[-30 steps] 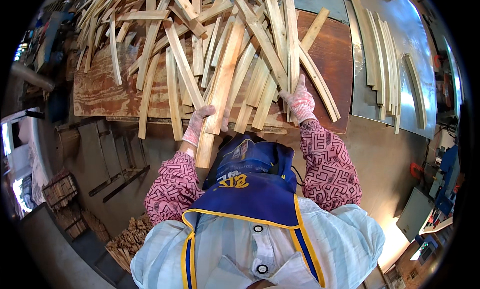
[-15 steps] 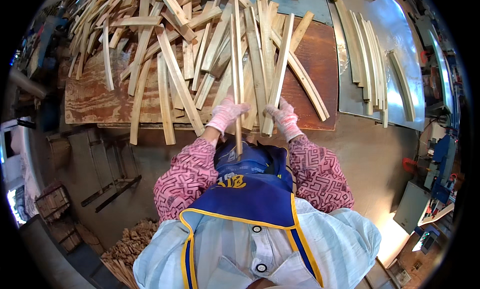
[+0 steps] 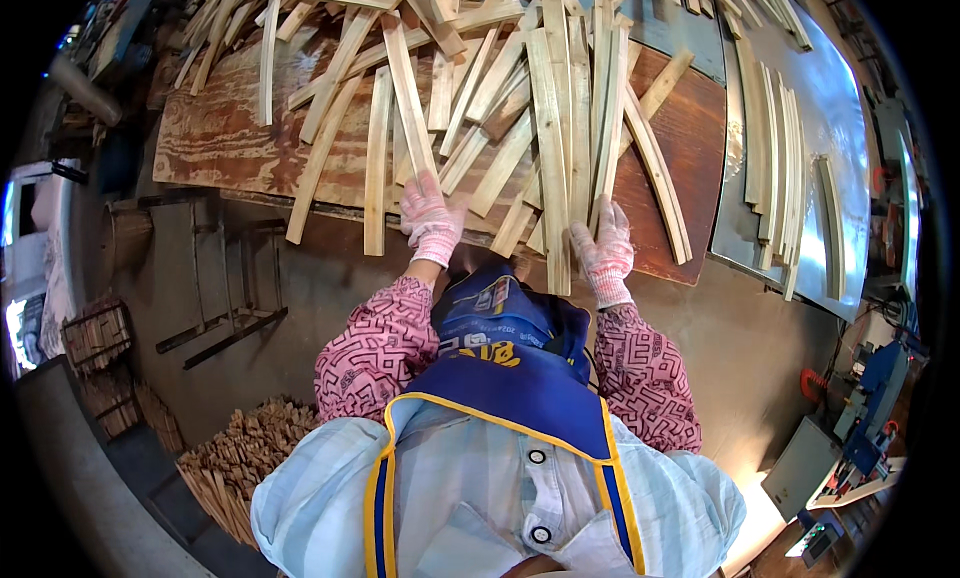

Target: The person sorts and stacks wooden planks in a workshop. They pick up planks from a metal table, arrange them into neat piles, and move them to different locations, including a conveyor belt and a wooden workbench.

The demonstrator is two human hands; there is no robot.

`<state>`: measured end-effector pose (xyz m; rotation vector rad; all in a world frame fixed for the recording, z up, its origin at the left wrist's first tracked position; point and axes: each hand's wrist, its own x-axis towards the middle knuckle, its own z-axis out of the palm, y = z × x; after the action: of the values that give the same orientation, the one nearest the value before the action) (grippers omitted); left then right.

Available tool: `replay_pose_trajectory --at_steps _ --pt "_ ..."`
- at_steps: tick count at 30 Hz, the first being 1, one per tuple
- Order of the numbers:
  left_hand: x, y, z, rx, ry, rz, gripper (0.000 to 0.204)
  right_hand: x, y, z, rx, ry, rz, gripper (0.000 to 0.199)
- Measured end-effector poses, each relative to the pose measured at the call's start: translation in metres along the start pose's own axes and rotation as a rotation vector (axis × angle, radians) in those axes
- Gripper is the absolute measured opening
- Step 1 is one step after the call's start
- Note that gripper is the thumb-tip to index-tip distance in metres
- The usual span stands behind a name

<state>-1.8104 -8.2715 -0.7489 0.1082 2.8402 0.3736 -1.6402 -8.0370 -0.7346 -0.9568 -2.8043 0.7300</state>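
Both my hands wear pale pink-and-white knit gloves. My left hand [image 3: 432, 218] is at the table's near edge, its fingers stretched out over the near end of a slanting wooden strip [image 3: 408, 98]. To the right, my right hand [image 3: 605, 250] has its thumb apart from its fingers, beside the near end of another wooden strip [image 3: 611, 118]. Between the hands, a long pale strip [image 3: 548, 168] lies with its near end jutting past the table edge. Many more strips are piled loosely across the brown wooden tabletop [image 3: 240, 148].
A shiny metal-topped table [image 3: 800, 248] on the right bears a row of strips [image 3: 780, 168]. A dark metal stand [image 3: 235, 318] is on the floor at left, near a heap of stacked wood pieces [image 3: 250, 453]. Machinery [image 3: 870, 398] stands at far right.
The strips that my hands were gripping now lie on the pile, let go. My left hand has moved left to another strip's end. The whole view has shifted.
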Motion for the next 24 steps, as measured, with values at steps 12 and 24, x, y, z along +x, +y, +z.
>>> replay_pose_trajectory --at_steps 12,24 --pt "0.002 -0.098 -0.042 -1.654 -0.573 -0.295 0.047 -0.001 0.061 -0.041 0.630 0.359 0.505 0.048" --pt "-0.050 -0.124 -0.052 -1.499 -0.688 0.051 0.051 0.000 -0.053 0.020 0.964 -0.046 0.191 0.043"
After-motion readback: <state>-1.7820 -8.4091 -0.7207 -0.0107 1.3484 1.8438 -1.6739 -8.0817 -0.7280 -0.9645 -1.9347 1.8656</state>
